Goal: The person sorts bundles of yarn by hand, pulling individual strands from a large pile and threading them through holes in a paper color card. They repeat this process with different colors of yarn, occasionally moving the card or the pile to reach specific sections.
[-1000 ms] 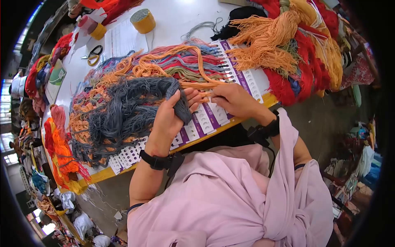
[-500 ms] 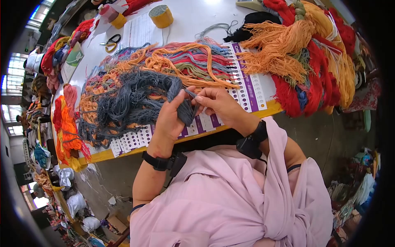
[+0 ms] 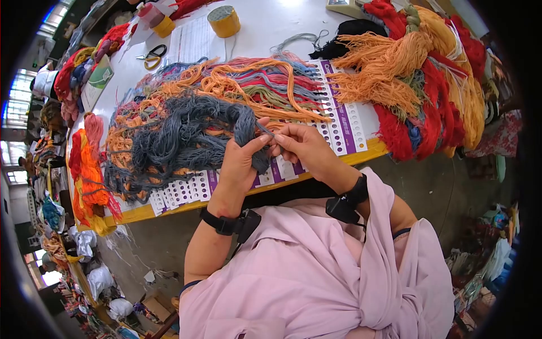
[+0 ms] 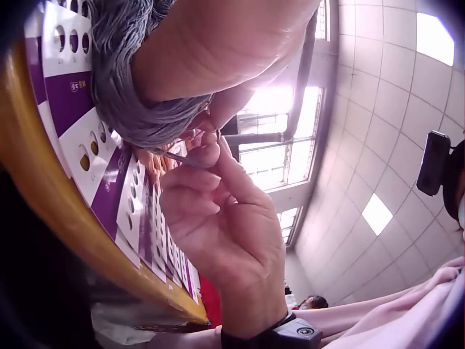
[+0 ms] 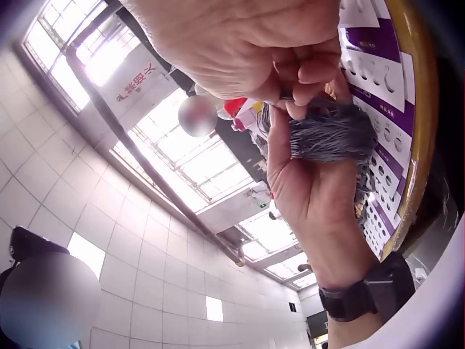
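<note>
Two hands meet over the near edge of the table (image 3: 169, 210), just above a row of white-and-purple punched cards (image 3: 340, 121). The left hand (image 3: 240, 164) has its thumb and fingers curled round the near end of a thick grey yarn bundle (image 3: 180, 138), whose cut end hangs out below the fist across the cards. Just to its right, and touching it, the right hand (image 3: 307, 148) pinches a thin grey strand (image 3: 264, 129) between thumb and forefinger, the other fingers folded in. The strand runs a short way left from the pinch into the bundle beside the left thumb. From the grip the grey bundle sprawls left and away over a tangle of orange, red and green threads (image 3: 254, 85) that fan out from the holes of the cards. At the far right lies a big heap of orange and red yarn (image 3: 389, 68). At the far side stands a yellow tape roll (image 3: 223, 21), with a printed sheet (image 3: 195, 40) and scissors (image 3: 151, 56) to its left. More orange skeins (image 3: 90, 169) hang along the left edge. The person wears a pale pink garment (image 3: 316, 271) and a black strap on each wrist.
</note>
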Motion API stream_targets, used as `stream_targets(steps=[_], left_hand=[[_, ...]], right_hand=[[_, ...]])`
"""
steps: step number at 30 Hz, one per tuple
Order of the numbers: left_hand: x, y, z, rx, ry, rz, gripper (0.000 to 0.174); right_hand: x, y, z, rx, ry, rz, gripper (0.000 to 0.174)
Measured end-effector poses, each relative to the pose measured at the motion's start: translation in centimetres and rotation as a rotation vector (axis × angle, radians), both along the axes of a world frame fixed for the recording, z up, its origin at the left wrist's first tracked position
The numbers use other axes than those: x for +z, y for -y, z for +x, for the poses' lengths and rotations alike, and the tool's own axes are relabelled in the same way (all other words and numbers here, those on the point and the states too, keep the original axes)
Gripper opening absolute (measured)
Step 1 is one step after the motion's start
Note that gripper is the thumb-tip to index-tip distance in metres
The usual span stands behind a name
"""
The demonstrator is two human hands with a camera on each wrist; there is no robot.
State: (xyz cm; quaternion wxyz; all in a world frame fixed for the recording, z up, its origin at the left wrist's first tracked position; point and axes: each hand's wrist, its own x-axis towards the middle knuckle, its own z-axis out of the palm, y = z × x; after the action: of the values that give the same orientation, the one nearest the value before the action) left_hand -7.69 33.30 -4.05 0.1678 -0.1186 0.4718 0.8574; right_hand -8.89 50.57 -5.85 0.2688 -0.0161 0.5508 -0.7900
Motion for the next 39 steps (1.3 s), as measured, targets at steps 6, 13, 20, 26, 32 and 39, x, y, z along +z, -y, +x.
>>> stream_targets(steps=[6,13,20,26,32,39], left_hand=[[0.0,-0.1,-0.1,0.020,0.016,0.057,0.044],[-0.2,-0.4,-0.1,-0.019,0.001,0.008,0.044],[-0.1,-0.4,0.1,0.016,0.002,-0.022,0.039],[-0.9,0.2,0.2,-0.037,-0.025,-0.001,0.041],[-0.7,0.1,0.2,-0.035,-0.019,0.008,0.041],[-0.9,0.4,0.1,-0.057,-0.052,-0.032,0.044]], right_hand=[[-0.1,-0.2,0.1,0.003,0.000,-0.006,0.012],[-0.4,-0.5,0.2,-0.037,0.095,-0.081,0.011],[-0.8,-0.3,0.1,-0.105,0.182,-0.160,0.012],[-1.1,-0.2,0.2,-0.115,0.108,-0.144,0.013],[-1.2,-0.3,0.0,-0.092,0.082,-0.107,0.015],[-0.6,-0.5,-0.2,-0.068,0.089,-0.072,0.020]])
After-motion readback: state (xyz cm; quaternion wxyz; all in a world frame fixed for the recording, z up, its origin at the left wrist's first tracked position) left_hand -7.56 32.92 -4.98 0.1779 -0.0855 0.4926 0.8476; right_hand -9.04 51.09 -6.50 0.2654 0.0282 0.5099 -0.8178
